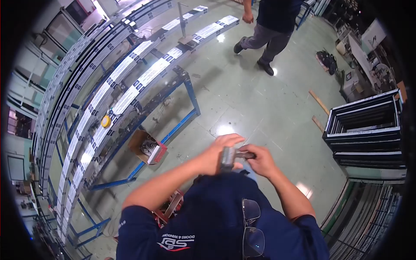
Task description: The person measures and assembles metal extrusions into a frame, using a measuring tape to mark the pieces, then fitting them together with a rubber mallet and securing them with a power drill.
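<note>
Metal part (228, 157), 1; cardboard box (147, 147), 1; yellow tape measure (105, 121), 1; pair of glasses (252, 227), 1; wooden strips (319, 102), 2; co-worker (275, 26), 1.

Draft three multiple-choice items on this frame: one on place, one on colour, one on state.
1. Where is the open cardboard box?
A. on the floor by the blue rack
B. on a table
C. in a hand

2. What colour is the round thing on the long profiles?
A. red
B. yellow
C. green

3. The grey metal piece is:
A. lying on the floor
B. held by one hand
C. held by both hands

Key:
1 A: it sits on the green floor at the rack's foot.
2 B: it is plainly yellow.
3 C: the left hand and right hand both grip it before the chest.
</note>
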### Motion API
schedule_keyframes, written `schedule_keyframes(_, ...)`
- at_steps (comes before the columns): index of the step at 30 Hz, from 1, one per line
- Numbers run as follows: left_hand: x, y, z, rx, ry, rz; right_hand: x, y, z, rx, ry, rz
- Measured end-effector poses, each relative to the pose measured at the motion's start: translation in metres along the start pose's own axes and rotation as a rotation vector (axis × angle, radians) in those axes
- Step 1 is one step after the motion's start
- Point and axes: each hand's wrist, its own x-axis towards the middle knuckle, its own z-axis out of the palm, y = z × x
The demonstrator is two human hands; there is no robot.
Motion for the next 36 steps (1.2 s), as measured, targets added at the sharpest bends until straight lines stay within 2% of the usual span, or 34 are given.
schedule_keyframes(1, 0.011, -0.021, -0.015, 0.069, -0.152, -0.011, 0.005, 0.001, -0.012, -0.020, 0.093, 0.007)
schedule_keyframes(2, 0.024, -0.039, -0.034, 0.009, -0.189, -0.163, 0.015, 0.004, -0.023, -0.040, 0.190, 0.007)
schedule_keyframes(3, 0.039, -0.058, -0.055, -0.041, -0.221, -0.312, 0.025, 0.010, -0.032, -0.021, 0.196, 0.011)
schedule_keyframes(5, 0.074, -0.098, -0.098, -0.079, -0.089, -0.465, 0.046, 0.025, -0.043, 0.009, 0.259, -0.037)
schedule_keyframes(7, 0.105, -0.154, -0.135, -0.079, 0.118, -0.560, 0.083, 0.032, -0.051, 0.069, 0.242, 0.044)
schedule_keyframes(8, 0.124, -0.172, -0.156, 0.088, 0.174, -0.535, 0.105, 0.038, -0.058, 0.104, 0.209, 0.111)
schedule_keyframes(10, 0.151, -0.228, -0.192, 0.038, 0.358, -0.597, 0.154, 0.064, -0.063, 0.150, 0.210, 0.120)
schedule_keyframes(12, 0.177, -0.252, -0.223, 0.057, 0.475, -0.673, 0.206, 0.078, -0.072, 0.047, 0.219, 0.070)
schedule_keyframes(13, 0.185, -0.262, -0.236, 0.069, 0.460, -0.699, 0.227, 0.075, -0.084, 0.071, 0.134, 0.166)
schedule_keyframes(14, 0.197, -0.272, -0.250, 0.106, 0.467, -0.747, 0.253, 0.068, -0.095, 0.084, 0.063, 0.166)
schedule_keyframes(17, 0.230, -0.299, -0.282, 0.231, 0.441, -0.808, 0.321, 0.067, -0.106, 0.089, 0.036, 0.120)
schedule_keyframes(18, 0.239, -0.309, -0.289, 0.307, 0.416, -0.801, 0.343, 0.069, -0.105, 0.068, 0.095, 0.142)
schedule_keyframes(20, 0.253, -0.334, -0.298, 0.341, 0.375, -0.811, 0.374, 0.074, -0.095, 0.050, 0.157, 0.178)
schedule_keyframes(22, 0.265, -0.363, -0.311, 0.421, 0.299, -0.795, 0.398, 0.080, -0.075, 0.171, 0.239, 0.219)
schedule_keyframes(24, 0.275, -0.380, -0.318, 0.372, 0.227, -0.835, 0.415, 0.078, -0.046, 0.207, 0.272, 0.286)
schedule_keyframes(26, 0.280, -0.408, -0.323, 0.477, 0.191, -0.791, 0.435, 0.087, -0.007, 0.351, 0.447, 0.268)
schedule_keyframes(27, 0.283, -0.411, -0.325, 0.437, 0.147, -0.846, 0.444, 0.091, 0.010, 0.513, 0.433, 0.337)
schedule_keyframes(31, 0.290, -0.421, -0.326, 0.444, 0.083, -0.888, 0.475, 0.098, 0.070, 0.716, 0.530, 0.404)
schedule_keyframes(32, 0.291, -0.424, -0.327, 0.448, 0.068, -0.890, 0.485, 0.097, 0.084, 0.725, 0.538, 0.414)
schedule_keyframes(34, 0.293, -0.428, -0.325, 0.374, 0.078, -0.897, 0.502, 0.101, 0.106, 0.622, 0.681, 0.420)
schedule_keyframes(36, 0.295, -0.429, -0.321, 0.336, 0.075, -0.877, 0.508, 0.103, 0.117, 0.650, 0.678, 0.432)
